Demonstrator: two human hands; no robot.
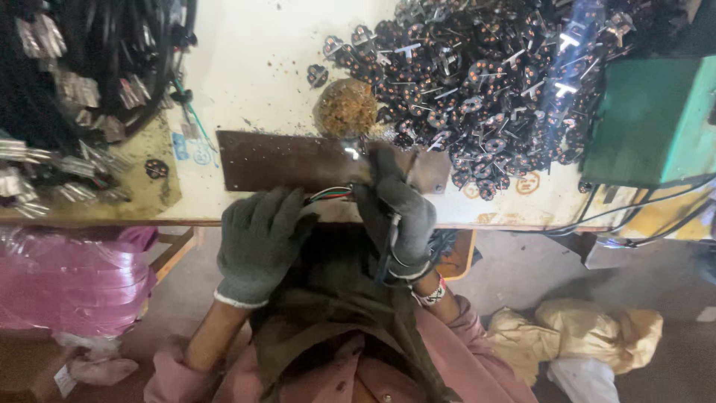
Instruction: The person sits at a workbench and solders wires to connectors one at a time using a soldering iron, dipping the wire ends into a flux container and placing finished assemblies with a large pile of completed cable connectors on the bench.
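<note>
Both my hands wear grey gloves at the near edge of a white workbench (253,60). My left hand (257,239) is closed around a cable whose red, green and white wires (332,193) stick out toward the right. My right hand (395,213) grips a thin metal tool (406,179) whose tip points at those wire ends, over a dark brown metal plate (283,160). A brownish crusted lump (345,108) sits just behind the plate.
A big heap of small black round parts with copper dots and metal pins (485,75) covers the bench's right. A green box (649,123) stands far right, black cable bundles (82,67) left, a pink plastic bag (71,280) below left.
</note>
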